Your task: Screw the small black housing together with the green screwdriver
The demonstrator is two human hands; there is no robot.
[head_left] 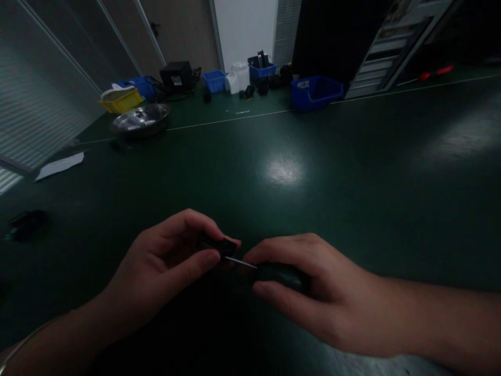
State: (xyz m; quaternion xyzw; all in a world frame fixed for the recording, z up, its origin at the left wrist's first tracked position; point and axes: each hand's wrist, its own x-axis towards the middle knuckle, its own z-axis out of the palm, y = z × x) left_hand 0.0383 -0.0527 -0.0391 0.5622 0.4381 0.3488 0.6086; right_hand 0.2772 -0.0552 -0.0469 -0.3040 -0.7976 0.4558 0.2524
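Here we are with two bare hands at work low over the green surface (219, 177). The left hand (156, 269) has its thumb and fingers closed around a small black part (229, 246), which pokes out past the fingertips toward the other hand. And the right hand (332, 292), just beside it, is wrapped around the dark handle (282, 275) of a screwdriver-like tool, thumb on the near side, fingers over the top. Its thin metal shaft (241, 262) bridges the gap, slanting from the right hand up to the black part at the left thumb; whether the tip sits in the part or only against it, I cannot tell.

Out beyond the left hand, well apart, there's a shiny metal bowl (141, 122) with a yellow bin (124, 100) just behind it. Off to that hand's left lie a white sheet (60, 166) and, nearer, a blurred dark object (25, 224). Straight out past the right hand, far across, stands a blue bin (317, 95).
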